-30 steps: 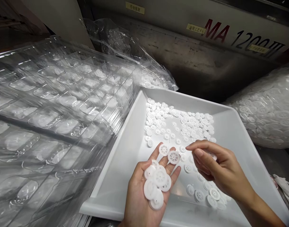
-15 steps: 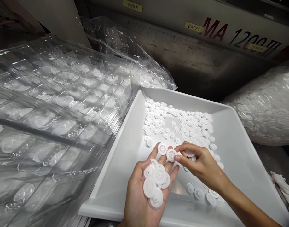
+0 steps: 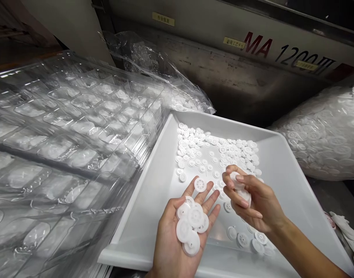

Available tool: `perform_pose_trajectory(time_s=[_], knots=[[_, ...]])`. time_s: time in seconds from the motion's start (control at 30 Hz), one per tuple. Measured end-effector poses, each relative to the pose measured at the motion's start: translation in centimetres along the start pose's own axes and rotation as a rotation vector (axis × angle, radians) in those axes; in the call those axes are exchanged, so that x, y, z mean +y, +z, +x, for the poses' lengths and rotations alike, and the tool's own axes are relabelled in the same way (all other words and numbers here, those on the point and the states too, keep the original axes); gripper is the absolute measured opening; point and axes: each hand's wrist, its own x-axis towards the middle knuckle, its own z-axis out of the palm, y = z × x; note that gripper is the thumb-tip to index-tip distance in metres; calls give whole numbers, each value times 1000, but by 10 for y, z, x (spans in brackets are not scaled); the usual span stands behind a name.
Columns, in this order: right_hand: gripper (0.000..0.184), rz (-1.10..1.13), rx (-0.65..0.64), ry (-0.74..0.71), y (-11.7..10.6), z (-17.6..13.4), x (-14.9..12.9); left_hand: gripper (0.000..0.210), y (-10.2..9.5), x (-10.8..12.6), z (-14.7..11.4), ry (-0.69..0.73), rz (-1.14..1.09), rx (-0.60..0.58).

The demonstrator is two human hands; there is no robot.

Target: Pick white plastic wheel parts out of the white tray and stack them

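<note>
My left hand (image 3: 179,235) lies palm up over the near edge of a white tray (image 3: 153,200), with a small pile of white plastic gears (image 3: 192,224) on the palm and one gear (image 3: 200,184) on the fingertips. Just to the right, my right hand (image 3: 250,202) is curled around a few white gears (image 3: 239,187), pinching one between thumb and fingers. Several small gears (image 3: 217,152) lie scattered at the tray's far side, and larger ones (image 3: 248,239) rest under my right wrist.
Stacks of clear blister trays (image 3: 63,127) fill the left. A crumpled clear bag (image 3: 153,65) lies behind the tray. A bulging bag of white gears (image 3: 324,135) sits at the right, before a grey machine (image 3: 252,50) marked MA 1200. A white cloth (image 3: 346,231) lies lower right.
My right hand reached to my left fingertips, took the second gear from there, and drew back to the right with it. The left hand stayed nearly still.
</note>
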Motion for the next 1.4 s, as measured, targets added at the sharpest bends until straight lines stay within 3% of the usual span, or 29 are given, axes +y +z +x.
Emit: perform_pose_trajectory(time_s=[0.23,0.53,0.8,0.93,1.0,1.07,1.13,1.2,1.3,1.4], knots=[[14,-52,-97,89,8,-9,-3,49,-2,-1,0,12,-27,17],[11,-24,-59,49,10,-14,0,48,-9,-2,1,-27,-116,-53],[41,-33,20,-62,10,-7,-3,48,-6,1,-2,-41,-105,-47],[23,-229,21,-109,14,-14,4,48,-4,1,0,-27,-111,-30],[8,-515,7,-240,21,-18,8,47,-3,1,0,-28,-103,8],[15,-902,-28,-388,31,-21,13,46,-2,1,-2,-54,-88,44],[28,-1205,-55,-444,39,-22,17,44,-2,0,-3,-90,-71,49],[32,-1293,-45,-399,45,-21,19,43,-1,0,-4,-87,-51,35],[31,-1255,-20,-352,47,-21,15,42,-1,-1,-3,-63,-42,30],[31,-1270,47,-382,39,-23,7,43,0,-1,-1,-52,-69,33]])
